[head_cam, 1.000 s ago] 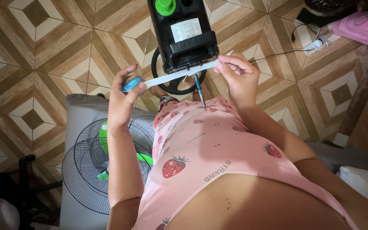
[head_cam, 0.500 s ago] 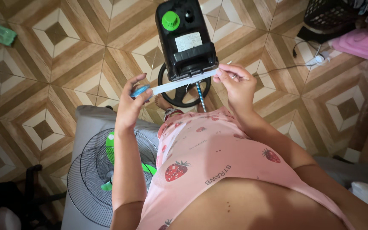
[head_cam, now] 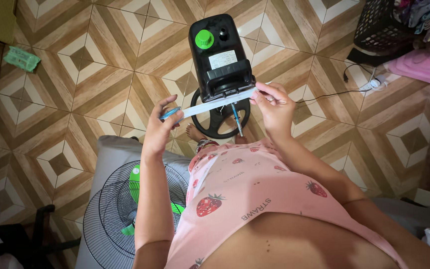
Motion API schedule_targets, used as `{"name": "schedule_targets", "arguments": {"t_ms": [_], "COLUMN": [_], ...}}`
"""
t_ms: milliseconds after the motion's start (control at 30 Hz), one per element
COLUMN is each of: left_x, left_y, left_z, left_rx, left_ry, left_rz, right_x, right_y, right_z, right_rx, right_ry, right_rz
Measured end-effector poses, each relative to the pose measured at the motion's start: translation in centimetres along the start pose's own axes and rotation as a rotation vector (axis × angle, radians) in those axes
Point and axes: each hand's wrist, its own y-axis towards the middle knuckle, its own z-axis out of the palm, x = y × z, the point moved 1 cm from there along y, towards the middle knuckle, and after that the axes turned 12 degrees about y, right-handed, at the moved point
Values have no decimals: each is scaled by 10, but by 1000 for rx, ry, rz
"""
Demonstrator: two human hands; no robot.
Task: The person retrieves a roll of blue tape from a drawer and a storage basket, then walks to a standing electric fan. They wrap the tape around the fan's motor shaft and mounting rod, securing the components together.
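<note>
I am pulling a white strip (head_cam: 218, 102) tight between my two hands, right in front of the black fan base (head_cam: 220, 55). My left hand (head_cam: 161, 130) is closed on the left end of the strip, together with something small and blue (head_cam: 170, 113) (it might be a little roll or a tool, I cannot tell which). My right hand (head_cam: 273, 107) pinches the right end with the fingertips, and a thin screwdriver (head_cam: 237, 119) hangs down from that hand, just below the base.

What has just changed: the strip sits closer to the base than a moment ago. It lies across the low edge of the base, touching it or nearly so. So I judge the strip is being lined up against the base, and it looks stretched flat and straight.

Compared with the earlier pictures, the base has slid lower in my view and I see more of its top, with the round green knob (head_cam: 204, 39) showing whole. My hands hold the same ends as before. The black ring stand (head_cam: 218, 122) is under the base, and my foot (head_cam: 193, 132) peeks out beside it. The round fan grille (head_cam: 120, 214) lies on a grey cushion (head_cam: 113, 154), well to the left of the base and nearer to me. A black cord (head_cam: 324, 93) runs off to the right of the base across the tiled floor (head_cam: 100, 74).
</note>
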Motion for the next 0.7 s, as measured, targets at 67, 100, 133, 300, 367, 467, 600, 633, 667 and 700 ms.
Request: {"name": "schedule_targets", "arguments": {"t_ms": [67, 100, 133, 300, 367, 467, 600, 633, 667, 700], "left_x": [-1, -1, -2, 0, 1, 2, 2, 2, 2, 3], "left_y": [-1, -1, -2, 1, 2, 2, 2, 2, 2, 2], "left_z": [1, 2, 3, 7, 10, 14, 19, 20, 20, 21], "left_rx": [-7, -14, -19, -29, -18, -17, -3, 1, 4, 10], "left_ry": [-2, -6, -10, -3, -9, -10, -27, -28, -28, -30], "left_rz": [-19, -18, -20, -45, -42, -60, -65, -67, -67, -73], "right_x": [-1, -2, -3, -4, -1, 5, 12, 13, 14, 14], "right_y": [-2, -2, -3, -6, -8, -11, -12, -11, -10, -10], "right_z": [-1, -1, -2, -3, -2, 0, 4, 4, 4, 3], "right_rx": [-13, -10, -9, -38, -52, -145, -151, -155, -157, -182], "right_ry": [-2, 9, 20, 54, 55, 59, 27, 25, 25, 79], "right_rz": [-12, -20, -24, -13, -15, 85, 93, 102, 109, 165]}}
